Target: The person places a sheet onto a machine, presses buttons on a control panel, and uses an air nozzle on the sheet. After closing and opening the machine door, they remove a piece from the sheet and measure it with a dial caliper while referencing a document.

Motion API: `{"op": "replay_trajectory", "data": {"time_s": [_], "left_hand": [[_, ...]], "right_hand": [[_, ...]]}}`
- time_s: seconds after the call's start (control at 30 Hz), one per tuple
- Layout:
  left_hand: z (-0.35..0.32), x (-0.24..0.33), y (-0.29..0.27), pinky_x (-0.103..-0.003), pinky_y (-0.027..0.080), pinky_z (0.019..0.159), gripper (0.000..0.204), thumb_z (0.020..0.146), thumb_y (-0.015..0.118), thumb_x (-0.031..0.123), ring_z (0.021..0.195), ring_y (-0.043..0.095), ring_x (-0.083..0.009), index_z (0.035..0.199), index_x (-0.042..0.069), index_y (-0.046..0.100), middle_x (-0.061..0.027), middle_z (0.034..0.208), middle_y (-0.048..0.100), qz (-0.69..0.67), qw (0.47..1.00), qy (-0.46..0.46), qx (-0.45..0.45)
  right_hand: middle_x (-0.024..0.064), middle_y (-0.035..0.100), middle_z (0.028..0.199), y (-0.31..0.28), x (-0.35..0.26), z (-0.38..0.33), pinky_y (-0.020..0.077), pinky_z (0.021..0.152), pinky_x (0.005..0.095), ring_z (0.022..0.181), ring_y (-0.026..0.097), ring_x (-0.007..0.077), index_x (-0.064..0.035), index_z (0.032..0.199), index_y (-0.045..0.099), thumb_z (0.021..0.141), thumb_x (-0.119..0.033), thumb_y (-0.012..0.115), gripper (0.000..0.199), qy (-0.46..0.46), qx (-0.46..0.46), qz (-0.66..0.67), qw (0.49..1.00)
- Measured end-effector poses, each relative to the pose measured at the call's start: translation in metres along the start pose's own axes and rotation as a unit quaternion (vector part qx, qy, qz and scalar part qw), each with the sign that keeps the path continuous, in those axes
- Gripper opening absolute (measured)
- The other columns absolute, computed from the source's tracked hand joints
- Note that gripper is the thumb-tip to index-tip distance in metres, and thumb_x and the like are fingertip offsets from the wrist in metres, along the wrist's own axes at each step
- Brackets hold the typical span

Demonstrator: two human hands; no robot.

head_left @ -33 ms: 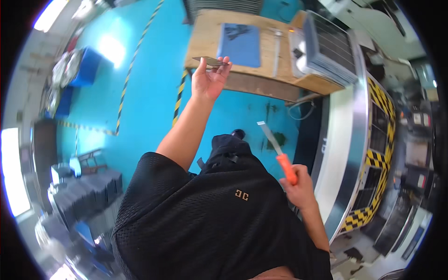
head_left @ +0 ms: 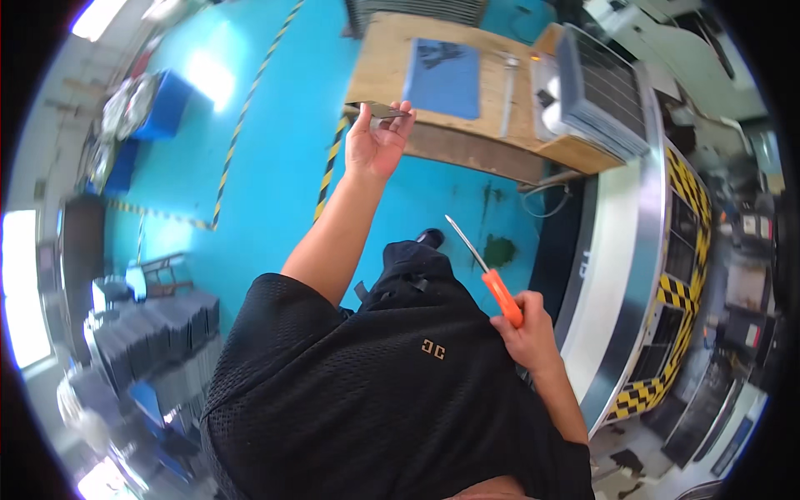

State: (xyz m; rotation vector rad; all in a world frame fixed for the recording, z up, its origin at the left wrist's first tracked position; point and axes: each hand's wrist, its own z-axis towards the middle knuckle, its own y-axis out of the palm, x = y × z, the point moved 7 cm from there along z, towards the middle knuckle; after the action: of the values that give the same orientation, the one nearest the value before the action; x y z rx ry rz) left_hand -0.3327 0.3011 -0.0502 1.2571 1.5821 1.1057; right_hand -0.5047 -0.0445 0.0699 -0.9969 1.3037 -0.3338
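A wooden workbench (head_left: 392, 62) stood on the blue floor (head_left: 275, 167), bearing a blue mat (head_left: 442, 67). The left hand (head_left: 377, 142) reached toward its near edge, fingertips pinching a thin flat metal piece (head_left: 379, 109) above the palm. The right hand (head_left: 530, 333) clenched an orange-handled screwdriver (head_left: 487, 271), its blade pointing up-left beyond the fist.

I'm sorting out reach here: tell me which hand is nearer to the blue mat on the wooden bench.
Left. The left hand, holding a thin flat piece, is raised right beside the blue mat. The right hand grips an orange-handled screwdriver down by the hip.
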Motion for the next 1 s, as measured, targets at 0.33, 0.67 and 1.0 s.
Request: {"op": "replay_trajectory", "data": {"time_s": [0.33, 0.67, 1.0], "left_hand": [[-0.152, 0.132, -0.027, -0.057, 0.043, 0.112, 0.039, 0.104, 0.055, 0.029, 0.126, 0.052, -0.0420, 0.128, 0.000, 0.045, -0.0222, 0.127, 0.055, 0.074, 0.982, 0.154, -0.077], [-0.212, 0.175, -0.045, -0.056, 0.050, 0.105, 0.040, 0.102, 0.059, 0.026, 0.123, 0.058, -0.0383, 0.136, 0.014, 0.043, -0.0173, 0.133, 0.057, 0.147, 0.975, 0.155, -0.069], [-0.256, 0.250, -0.042, -0.052, 0.052, 0.100, 0.063, 0.099, 0.064, 0.023, 0.120, 0.061, -0.0334, 0.152, 0.020, 0.031, -0.0162, 0.140, 0.052, 0.245, 0.962, 0.078, -0.092]], "right_hand": [[0.0174, 0.068, 0.089, 0.095, -0.118, -0.028, 0.0535, 0.069, 0.0443, 0.080, 0.068, 0.0375, -0.0023, 0.116, 0.049, 0.091, -0.041, 0.072, 0.052, -0.076, -0.123, 0.036, 0.989], [0.0185, 0.068, 0.087, 0.153, -0.194, -0.024, 0.0528, 0.068, 0.0473, 0.080, 0.068, 0.0396, -0.0027, 0.116, 0.048, 0.093, -0.036, 0.069, 0.046, -0.107, -0.134, -0.010, 0.985], [0.0207, 0.068, 0.087, 0.220, -0.284, 0.018, 0.0527, 0.069, 0.0485, 0.080, 0.068, 0.0415, -0.0016, 0.116, 0.048, 0.095, -0.036, 0.068, 0.045, -0.096, -0.132, -0.047, 0.985]]}}
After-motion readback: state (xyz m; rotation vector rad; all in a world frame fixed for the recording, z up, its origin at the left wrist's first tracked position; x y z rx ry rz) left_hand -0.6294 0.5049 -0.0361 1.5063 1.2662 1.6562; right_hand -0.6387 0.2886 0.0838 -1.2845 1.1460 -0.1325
